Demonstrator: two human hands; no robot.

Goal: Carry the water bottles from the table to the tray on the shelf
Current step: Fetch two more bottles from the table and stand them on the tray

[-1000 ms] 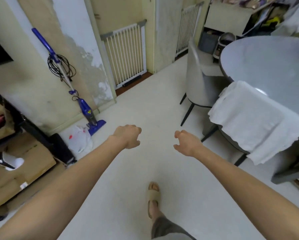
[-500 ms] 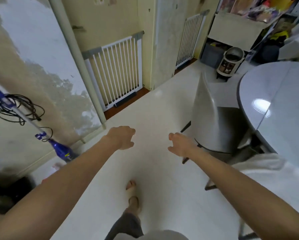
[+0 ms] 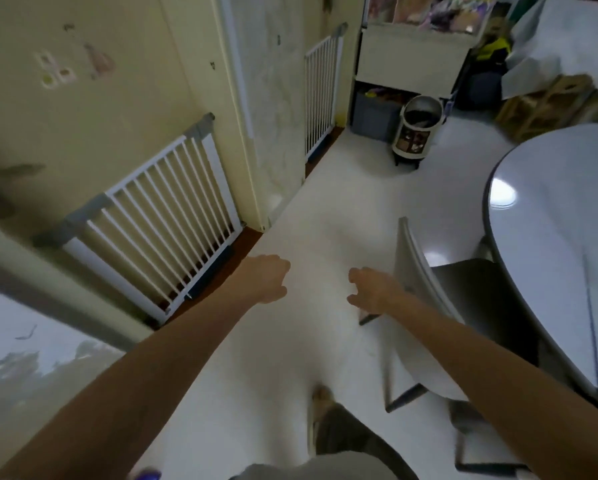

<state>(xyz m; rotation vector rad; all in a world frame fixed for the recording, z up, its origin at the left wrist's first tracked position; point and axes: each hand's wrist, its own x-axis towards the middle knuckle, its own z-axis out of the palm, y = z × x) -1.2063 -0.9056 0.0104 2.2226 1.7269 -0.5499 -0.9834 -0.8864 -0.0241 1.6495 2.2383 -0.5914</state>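
Observation:
Both my arms reach forward over the pale floor. My left hand (image 3: 268, 277) is loosely curled with nothing in it. My right hand (image 3: 373, 289) has its fingers spread a little and is empty too. The round grey table (image 3: 554, 216) fills the right side, and the part of its top that shows carries no bottle. No water bottle, tray or shelf is in view.
A grey chair (image 3: 418, 282) stands tucked at the table just right of my right hand. Two white barred gates (image 3: 162, 216) close doorways along the left wall. A round appliance (image 3: 417, 131) and a white cabinet (image 3: 411, 57) stand at the far end.
The view has swung right and moved forward: the blue vacuum and cardboard boxes on the left are gone, as is the white towel; gates and chair look nearer. Both hands stay empty.

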